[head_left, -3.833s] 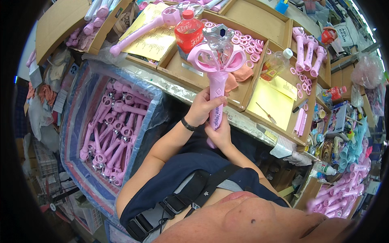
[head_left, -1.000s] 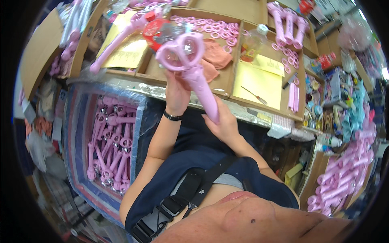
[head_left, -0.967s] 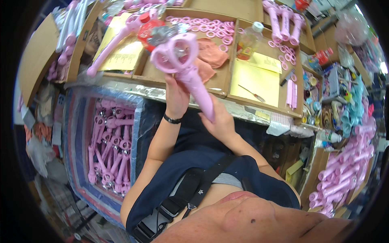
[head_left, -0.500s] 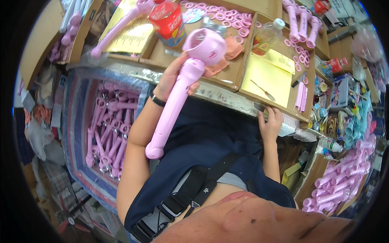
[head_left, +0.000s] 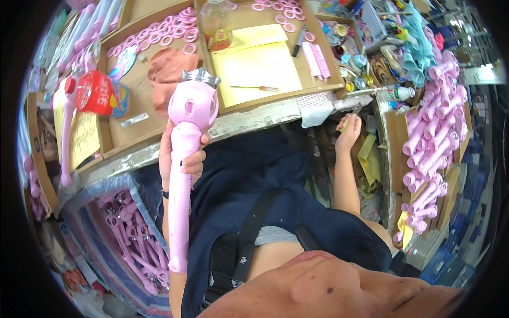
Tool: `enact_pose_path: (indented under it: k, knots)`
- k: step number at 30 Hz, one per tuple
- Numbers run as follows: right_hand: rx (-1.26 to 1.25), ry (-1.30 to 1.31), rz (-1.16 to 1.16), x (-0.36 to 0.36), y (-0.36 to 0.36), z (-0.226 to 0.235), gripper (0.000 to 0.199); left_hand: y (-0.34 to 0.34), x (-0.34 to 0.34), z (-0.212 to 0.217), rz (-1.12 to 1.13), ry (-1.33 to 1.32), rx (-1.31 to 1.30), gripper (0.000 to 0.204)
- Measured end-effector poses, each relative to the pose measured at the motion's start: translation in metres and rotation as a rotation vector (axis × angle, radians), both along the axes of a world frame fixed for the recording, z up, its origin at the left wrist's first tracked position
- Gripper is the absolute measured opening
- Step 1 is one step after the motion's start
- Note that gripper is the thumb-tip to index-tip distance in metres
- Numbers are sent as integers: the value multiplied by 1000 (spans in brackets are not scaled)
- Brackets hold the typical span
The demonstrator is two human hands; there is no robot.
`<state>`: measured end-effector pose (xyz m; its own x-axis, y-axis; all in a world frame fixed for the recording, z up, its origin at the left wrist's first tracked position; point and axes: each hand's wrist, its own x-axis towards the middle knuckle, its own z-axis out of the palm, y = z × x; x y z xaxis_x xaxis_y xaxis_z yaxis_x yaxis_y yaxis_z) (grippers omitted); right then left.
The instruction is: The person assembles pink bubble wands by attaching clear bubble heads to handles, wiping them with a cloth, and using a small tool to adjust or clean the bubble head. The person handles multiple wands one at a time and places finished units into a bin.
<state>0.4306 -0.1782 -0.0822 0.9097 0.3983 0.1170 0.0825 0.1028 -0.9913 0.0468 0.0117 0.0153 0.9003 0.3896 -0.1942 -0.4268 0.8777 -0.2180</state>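
Observation:
My left hand [head_left: 186,164] is wrapped around a pink toy wand [head_left: 180,212], just below its round head. The wand stands lengthwise before me, with a silver crown [head_left: 200,78] on its top end and its long handle pointing down toward my body. Beyond the table's right front corner, my right hand [head_left: 348,133] is closed with its fingertips together. A small yellowish bit shows at the fingers and a thin greyish piece sticks up beside them; I cannot make out what it holds.
Pink rings [head_left: 159,34], a brown cloth [head_left: 168,74] and a red bottle [head_left: 95,93] occupy the cardboard tray. A small screwdriver [head_left: 260,88] lies on yellow paper [head_left: 254,63]. Pink wands fill a striped bag [head_left: 101,249] at left; pink handles [head_left: 432,138] are piled at right.
The view has swung to the right. My left hand has turned the wand more upright, and the crown now shows. My right hand has left the table edge and moved right, fingers closing.

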Motion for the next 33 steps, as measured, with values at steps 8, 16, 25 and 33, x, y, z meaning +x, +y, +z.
enact_pose_path:
  k: [8,16,25,33]
  knots:
    - [166,455,-57,80,1,-63,31,-10,51,7,-165,85,55,69]
    - [-23,491,-23,57,-40,-90,28,-21,107,9,-301,122,52,68]
    - [-18,-140,-104,-35,-36,-3,14,-32,142,8,-407,73,-77,72]
    - [-81,-1046,174,-86,35,101,28,-38,143,17,-437,62,-104,70]
